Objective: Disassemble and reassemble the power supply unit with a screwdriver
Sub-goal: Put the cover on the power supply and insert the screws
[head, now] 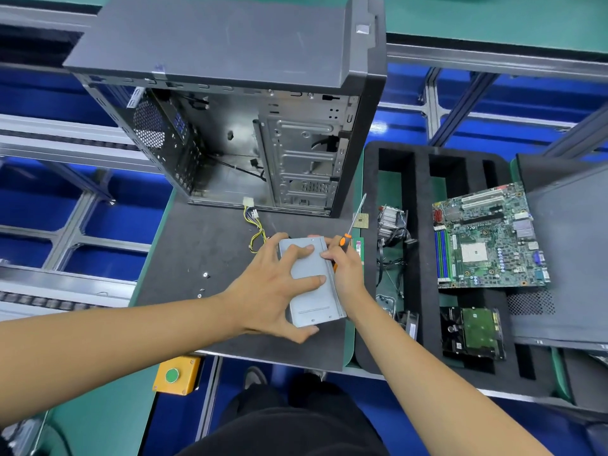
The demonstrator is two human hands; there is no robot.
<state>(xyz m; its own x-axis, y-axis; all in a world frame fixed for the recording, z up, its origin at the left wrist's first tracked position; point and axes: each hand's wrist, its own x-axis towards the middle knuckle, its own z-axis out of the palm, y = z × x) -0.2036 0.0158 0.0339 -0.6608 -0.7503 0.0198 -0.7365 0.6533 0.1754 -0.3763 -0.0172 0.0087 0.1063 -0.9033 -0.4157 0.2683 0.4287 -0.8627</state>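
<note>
Left grip (279,284) splayed — right grip (345,268) curled

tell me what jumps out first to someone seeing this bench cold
The two hands at centre: the left hand spreads over a grey power supply unit on the dark mat, while the right hand holds an orange-handled screwdriver at its edge. Behind stands the open computer case; to the right, a green motherboard lies on a black foam tray.

An open case (250,126) stood at the back of the dark mat (197,258), with a foam tray (421,258) to its right holding a motherboard (487,238), a hard drive (473,334) and a heatsink (390,222), and a yellow button box (177,375) sat below.
</note>
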